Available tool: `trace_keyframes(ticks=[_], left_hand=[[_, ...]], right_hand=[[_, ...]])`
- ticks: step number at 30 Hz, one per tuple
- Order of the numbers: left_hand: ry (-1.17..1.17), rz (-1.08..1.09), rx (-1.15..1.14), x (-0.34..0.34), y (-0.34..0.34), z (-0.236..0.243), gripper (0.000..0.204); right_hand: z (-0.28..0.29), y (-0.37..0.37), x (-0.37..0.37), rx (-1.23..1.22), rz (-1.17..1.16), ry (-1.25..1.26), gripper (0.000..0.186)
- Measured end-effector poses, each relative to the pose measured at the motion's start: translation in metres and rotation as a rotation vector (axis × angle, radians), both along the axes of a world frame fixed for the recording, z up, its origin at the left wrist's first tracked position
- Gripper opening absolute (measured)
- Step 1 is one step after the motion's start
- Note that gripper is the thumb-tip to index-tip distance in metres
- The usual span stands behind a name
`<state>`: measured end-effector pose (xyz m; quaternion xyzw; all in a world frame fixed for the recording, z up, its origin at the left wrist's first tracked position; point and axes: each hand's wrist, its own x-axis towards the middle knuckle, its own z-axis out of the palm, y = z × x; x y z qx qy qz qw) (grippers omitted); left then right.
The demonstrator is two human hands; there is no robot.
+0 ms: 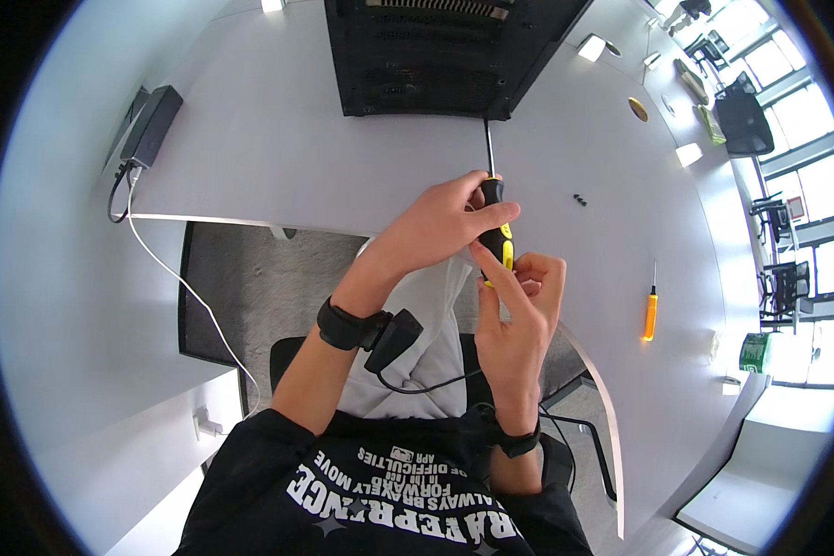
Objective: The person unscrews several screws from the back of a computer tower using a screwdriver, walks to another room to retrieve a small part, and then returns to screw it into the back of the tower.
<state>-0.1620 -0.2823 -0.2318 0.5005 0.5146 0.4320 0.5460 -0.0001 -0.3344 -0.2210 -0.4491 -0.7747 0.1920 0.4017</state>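
A black-and-yellow screwdriver points away from me, its shaft reaching the lower right corner of a black computer case. Whether the tip sits in a screw is too small to tell. My left hand wraps round the front of the handle, thumb lying across it. At the handle's rear end, my right hand pinches it between thumb and fingers. Several small dark screws lie on the grey table to the right of the case. Farther right rests a second screwdriver with an orange-yellow handle.
A black power adapter stands at the table's left, its white cable hanging to a wall socket. A black cable runs from the device on my left wrist. Office chairs and windows are at the far right.
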Motion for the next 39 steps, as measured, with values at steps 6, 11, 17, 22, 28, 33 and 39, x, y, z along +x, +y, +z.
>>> trace_keyframes(ticks=[6, 11, 17, 22, 28, 33, 39], left_hand=[[-0.166, -0.037, -0.024, -0.005, -0.003, 0.008, 0.051], [-0.241, -0.099, 0.027, -0.014, 0.001, -0.003, 0.048], [-0.170, -0.049, -0.001, -0.005, 0.002, -0.005, 0.041], [0.015, 0.035, 0.000, 0.004, -0.004, 0.010, 0.036], [-0.167, 0.087, 0.032, -0.002, 0.001, -0.006, 0.035], [-0.100, 0.091, -0.022, 0.004, 0.002, 0.009, 0.038], [0.023, 0.167, -0.017, 0.009, 0.001, 0.011, 0.041]], right_hand=[[0.013, -0.005, 0.001, -0.123, -0.061, 0.058, 0.056], [0.008, -0.002, 0.001, -0.285, -0.032, 0.146, 0.048], [0.005, -0.002, 0.001, -0.078, -0.057, 0.020, 0.038], [0.002, 0.002, 0.006, 0.102, -0.082, -0.061, 0.041], [0.002, 0.001, 0.000, -0.041, -0.127, 0.052, 0.050], [-0.006, 0.001, 0.003, -0.031, -0.146, 0.034, 0.049], [-0.004, -0.002, -0.001, 0.065, -0.098, -0.052, 0.050]])
